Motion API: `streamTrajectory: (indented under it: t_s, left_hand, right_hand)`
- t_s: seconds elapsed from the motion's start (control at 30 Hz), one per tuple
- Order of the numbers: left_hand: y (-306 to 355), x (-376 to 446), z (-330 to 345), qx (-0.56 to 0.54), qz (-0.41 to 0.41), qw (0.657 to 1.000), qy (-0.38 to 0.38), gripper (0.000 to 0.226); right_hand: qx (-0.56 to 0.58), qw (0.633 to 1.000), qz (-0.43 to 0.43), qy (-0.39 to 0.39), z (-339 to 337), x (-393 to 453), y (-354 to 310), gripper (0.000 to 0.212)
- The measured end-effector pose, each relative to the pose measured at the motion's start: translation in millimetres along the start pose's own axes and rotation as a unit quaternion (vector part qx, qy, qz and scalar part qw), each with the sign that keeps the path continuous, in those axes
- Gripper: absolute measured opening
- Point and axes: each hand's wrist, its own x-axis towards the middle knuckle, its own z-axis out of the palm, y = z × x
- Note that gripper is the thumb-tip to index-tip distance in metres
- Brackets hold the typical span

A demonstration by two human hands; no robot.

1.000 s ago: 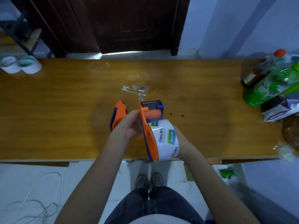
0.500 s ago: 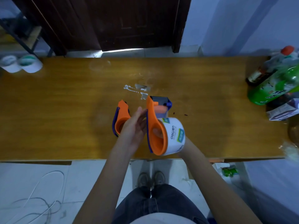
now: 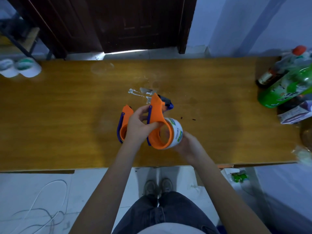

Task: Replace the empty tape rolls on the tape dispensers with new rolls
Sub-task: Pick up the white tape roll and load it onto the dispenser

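A long wooden bench [image 3: 67, 115] runs across the view, in front of a dark door [image 3: 135, 22] and a pale wall. At its right end stand a green bottle [image 3: 285, 92], a dark bottle with a red cap [image 3: 276, 70] and a small carton [image 3: 295, 114], close together. Off the bench's left end are two white rolls of tape [image 3: 20, 67], side by side.

Near the middle of the bench the person holds an orange tape dispenser [image 3: 158, 122] just above the surface, tilted with its blue cutting end pointing away. A white roll of tape [image 3: 176, 132] with printed labels sits on the dispenser's round hub, on its right side. The left hand [image 3: 140, 127] is closed on the dispenser's neck, thumb along the orange ring and fingers wrapped over the far edge. The right hand [image 3: 189, 144] cups the white roll from below and behind; its grip is closed on the roll, though the fingertips are hidden.

A second orange dispenser [image 3: 124, 125] with blue trim lies on the bench just left of the left hand, partly behind the wrist. Some white scraps [image 3: 138, 92] lie on the wood just beyond the held dispenser, and a few dark specks [image 3: 187, 118] to its right.
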Motion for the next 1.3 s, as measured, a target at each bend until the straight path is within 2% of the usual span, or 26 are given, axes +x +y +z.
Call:
streamTrajectory:
  t_s: [0.1,0.2,0.27,0.33,0.47,0.63,0.77,0.9,1.1,1.23,1.3]
  left_hand:
    - [-10.9,16.7,6.4,0.070,-0.012,0.997,0.011,0.071]
    - [-26.6,30.5,19.6,0.155,-0.032,0.987,0.009,0.072]
    - [-33.8,36.9,28.0,0.197,-0.046,0.979,0.015,0.068]
    - [-36.9,41.7,33.4,0.238,-0.055,0.969,0.029,0.058]
    - [-45.2,51.2,39.1,0.313,-0.057,0.947,0.048,0.021]
    - [-54.3,56.0,45.3,0.389,-0.041,0.918,0.068,0.014]
    - [-60.6,59.0,47.5,0.437,-0.039,0.897,0.058,0.051]
    - [-61.2,59.9,48.9,0.452,-0.031,0.889,0.061,0.053]
    - [-54.9,57.8,48.5,0.470,-0.024,0.881,0.054,0.038]
    - [-51.5,55.8,47.0,0.480,-0.027,0.876,0.024,0.056]
    - [-51.2,49.3,41.9,0.468,-0.016,0.883,0.026,0.067]
  right_hand:
    - [-0.031,0.997,-0.073,0.010,-14.4,-12.0,-6.3,0.030]
    - [-0.259,0.963,-0.080,0.017,-9.6,-7.2,-10.1,0.050]
    - [-0.347,0.934,-0.076,0.035,-0.3,4.1,-10.1,0.057]
    - [-0.389,0.915,-0.088,0.061,6.8,13.2,-8.7,0.053]
    - [-0.457,0.880,-0.102,0.079,10.5,33.9,-1.5,0.029]
    - [-0.506,0.851,-0.113,0.087,12.2,46.3,6.4,0.028]
    - [-0.521,0.844,-0.096,0.079,11.7,50.7,6.9,0.023]
    - [-0.528,0.841,-0.090,0.074,11.4,51.6,5.9,0.010]
    - [-0.537,0.836,-0.099,0.062,10.1,53.1,5.2,0.012]
    - [-0.524,0.843,-0.109,0.058,7.7,49.3,6.5,0.017]
    - [-0.505,0.850,-0.135,0.073,2.9,44.0,9.9,0.032]
